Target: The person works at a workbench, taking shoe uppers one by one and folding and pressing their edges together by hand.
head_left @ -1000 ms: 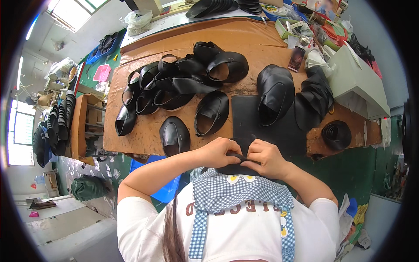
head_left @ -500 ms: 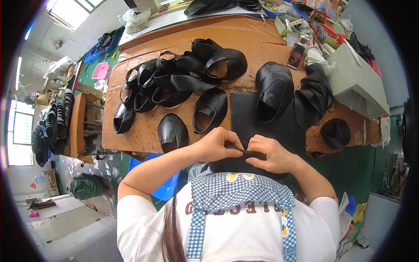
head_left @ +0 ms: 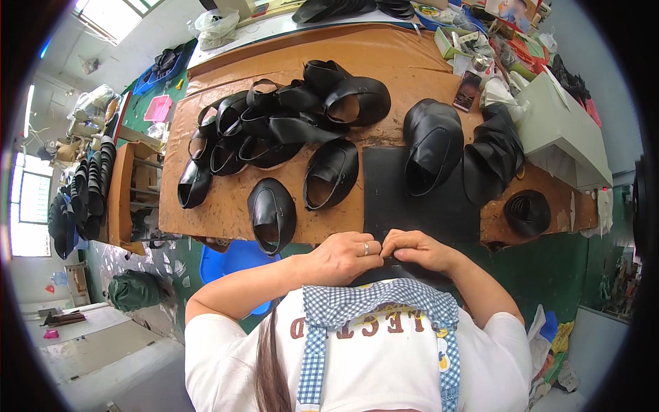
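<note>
Lower centre: my right grip (head_left: 421, 251) pinches black leather piece (head_left: 427, 275); my left grip (head_left: 343, 259) curls alongside, hold hidden, can't tell.

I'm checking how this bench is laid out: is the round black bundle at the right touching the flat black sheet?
Apart: the head view shows brown tabletop between the round black bundle and the flat black sheet.

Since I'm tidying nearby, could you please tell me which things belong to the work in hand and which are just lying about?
Likely in use: the black piece held by the left hand and right hand; black shoe uppers; black sheet.

Likely lying about: phone; pink basket; clear plastic bag; green bundle.
</note>
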Demonstrator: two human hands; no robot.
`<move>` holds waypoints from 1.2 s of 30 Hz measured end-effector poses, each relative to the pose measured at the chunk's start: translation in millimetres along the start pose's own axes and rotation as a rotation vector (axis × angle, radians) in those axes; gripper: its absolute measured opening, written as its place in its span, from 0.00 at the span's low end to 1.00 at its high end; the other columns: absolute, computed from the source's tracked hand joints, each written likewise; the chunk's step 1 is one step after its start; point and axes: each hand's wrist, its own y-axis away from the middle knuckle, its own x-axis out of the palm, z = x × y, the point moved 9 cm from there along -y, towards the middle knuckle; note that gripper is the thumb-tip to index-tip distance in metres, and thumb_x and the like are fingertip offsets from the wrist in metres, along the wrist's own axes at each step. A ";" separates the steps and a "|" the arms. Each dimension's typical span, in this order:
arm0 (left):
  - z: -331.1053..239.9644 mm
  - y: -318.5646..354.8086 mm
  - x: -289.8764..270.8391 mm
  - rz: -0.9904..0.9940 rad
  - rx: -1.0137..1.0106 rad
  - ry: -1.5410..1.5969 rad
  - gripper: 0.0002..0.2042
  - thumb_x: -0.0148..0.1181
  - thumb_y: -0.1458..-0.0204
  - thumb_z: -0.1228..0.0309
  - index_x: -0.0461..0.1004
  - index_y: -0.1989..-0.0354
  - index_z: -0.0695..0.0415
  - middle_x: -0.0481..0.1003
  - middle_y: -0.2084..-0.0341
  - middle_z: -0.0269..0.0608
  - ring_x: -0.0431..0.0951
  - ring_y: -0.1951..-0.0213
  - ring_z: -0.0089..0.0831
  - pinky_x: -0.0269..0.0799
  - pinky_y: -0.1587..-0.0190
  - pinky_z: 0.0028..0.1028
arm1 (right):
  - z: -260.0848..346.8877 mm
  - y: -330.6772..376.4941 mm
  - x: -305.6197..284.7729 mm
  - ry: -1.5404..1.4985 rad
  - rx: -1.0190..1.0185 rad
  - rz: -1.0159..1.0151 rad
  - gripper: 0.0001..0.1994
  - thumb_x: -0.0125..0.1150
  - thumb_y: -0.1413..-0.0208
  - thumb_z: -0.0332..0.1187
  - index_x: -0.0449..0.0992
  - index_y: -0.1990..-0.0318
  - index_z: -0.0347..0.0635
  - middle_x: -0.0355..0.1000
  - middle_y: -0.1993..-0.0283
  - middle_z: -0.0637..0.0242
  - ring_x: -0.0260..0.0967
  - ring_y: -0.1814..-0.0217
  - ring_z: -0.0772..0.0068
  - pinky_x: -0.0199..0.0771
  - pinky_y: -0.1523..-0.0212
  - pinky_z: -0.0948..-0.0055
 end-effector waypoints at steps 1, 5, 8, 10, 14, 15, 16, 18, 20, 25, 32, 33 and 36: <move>-4.0 0.2 -0.1 -0.014 0.032 -0.019 0.12 0.66 0.64 0.78 0.75 0.67 0.58 0.68 0.76 0.37 0.73 0.73 0.34 0.70 0.73 0.32 | 1.8 -0.1 2.5 -0.002 0.002 -0.002 0.06 0.61 0.46 0.28 0.79 0.64 0.34 0.71 0.66 0.66 0.66 0.65 0.72 0.67 0.59 0.76; -0.5 2.4 0.8 0.032 -0.031 -0.010 0.09 0.64 0.60 0.77 0.73 0.68 0.59 0.70 0.74 0.39 0.74 0.68 0.35 0.72 0.68 0.33 | -5.0 -1.9 3.5 0.125 0.126 -0.121 0.06 0.62 0.45 0.29 0.79 0.70 0.35 0.70 0.69 0.66 0.66 0.67 0.70 0.66 0.63 0.73; 34.5 21.1 2.3 0.001 -0.472 0.254 0.11 0.69 0.58 0.76 0.72 0.68 0.59 0.72 0.73 0.42 0.76 0.69 0.39 0.72 0.70 0.34 | 30.8 6.6 7.6 0.540 -0.193 -0.269 0.04 0.65 0.50 0.26 0.78 0.70 0.35 0.71 0.73 0.62 0.67 0.67 0.65 0.68 0.66 0.70; 29.7 17.2 -0.2 -0.013 -0.384 0.189 0.11 0.69 0.58 0.76 0.72 0.69 0.59 0.72 0.73 0.42 0.76 0.69 0.39 0.72 0.70 0.34 | 28.4 3.2 6.2 0.513 -0.185 -0.277 0.05 0.65 0.48 0.28 0.79 0.70 0.36 0.72 0.73 0.62 0.68 0.69 0.65 0.68 0.68 0.70; 11.0 10.6 1.9 -0.021 -0.147 0.016 0.11 0.70 0.57 0.74 0.72 0.69 0.59 0.72 0.74 0.43 0.76 0.71 0.39 0.72 0.70 0.32 | 13.3 -10.2 12.6 0.325 0.108 -0.083 0.06 0.64 0.45 0.30 0.81 0.67 0.36 0.73 0.74 0.61 0.68 0.72 0.69 0.68 0.70 0.71; 10.7 10.4 0.8 -0.019 -0.145 0.018 0.11 0.70 0.57 0.74 0.72 0.69 0.59 0.72 0.74 0.43 0.76 0.71 0.39 0.72 0.70 0.32 | 12.2 -10.2 12.5 0.325 0.109 -0.086 0.06 0.64 0.45 0.30 0.81 0.67 0.36 0.73 0.74 0.61 0.68 0.72 0.69 0.68 0.70 0.71; 24.5 13.8 -1.6 -0.021 -0.311 0.130 0.11 0.70 0.57 0.74 0.72 0.69 0.59 0.71 0.74 0.43 0.75 0.70 0.39 0.71 0.69 0.32 | 8.4 -11.0 10.1 0.267 0.129 -0.103 0.07 0.63 0.44 0.31 0.82 0.65 0.35 0.74 0.74 0.61 0.68 0.73 0.71 0.68 0.70 0.71; 41.8 23.2 -7.4 -0.013 -0.583 0.323 0.11 0.70 0.57 0.74 0.72 0.69 0.59 0.71 0.75 0.42 0.75 0.70 0.38 0.71 0.69 0.32 | 3.3 -10.2 6.8 0.210 0.148 -0.118 0.08 0.63 0.44 0.31 0.82 0.64 0.35 0.74 0.74 0.61 0.69 0.74 0.73 0.69 0.71 0.71; 43.9 26.9 -8.6 0.008 -0.578 0.309 0.11 0.70 0.57 0.74 0.72 0.69 0.59 0.71 0.75 0.43 0.75 0.70 0.38 0.71 0.68 0.32 | 12.4 -5.1 4.4 0.269 0.024 -0.152 0.08 0.62 0.44 0.31 0.82 0.63 0.35 0.76 0.73 0.61 0.68 0.74 0.75 0.68 0.72 0.71; 19.0 13.8 -2.9 -0.027 -0.198 -0.007 0.11 0.70 0.57 0.73 0.71 0.70 0.60 0.71 0.74 0.43 0.75 0.69 0.39 0.72 0.66 0.32 | 9.8 -24.8 8.6 0.297 0.199 -0.075 0.08 0.62 0.44 0.31 0.81 0.66 0.34 0.75 0.76 0.60 0.67 0.76 0.77 0.67 0.74 0.72; 47.8 23.4 -17.7 0.043 -0.645 0.342 0.11 0.69 0.54 0.73 0.71 0.69 0.61 0.72 0.73 0.43 0.75 0.71 0.39 0.71 0.68 0.32 | 17.5 -20.2 -3.7 0.206 0.299 -0.050 0.10 0.61 0.41 0.33 0.81 0.67 0.34 0.71 0.81 0.68 0.65 0.80 0.82 0.64 0.78 0.77; 44.4 22.6 -15.2 0.042 -0.601 0.325 0.11 0.69 0.54 0.73 0.71 0.69 0.61 0.72 0.73 0.43 0.75 0.70 0.39 0.71 0.68 0.32 | 10.2 -18.1 -2.5 0.174 0.391 -0.020 0.11 0.61 0.41 0.34 0.81 0.67 0.34 0.71 0.81 0.69 0.65 0.80 0.83 0.64 0.80 0.79; 29.4 13.8 -3.4 -0.007 -0.308 0.087 0.11 0.68 0.57 0.75 0.70 0.70 0.59 0.70 0.73 0.43 0.75 0.68 0.43 0.71 0.67 0.37 | -4.4 -25.6 9.2 0.084 0.407 0.002 0.11 0.60 0.40 0.33 0.81 0.67 0.34 0.73 0.78 0.70 0.66 0.81 0.84 0.67 0.81 0.82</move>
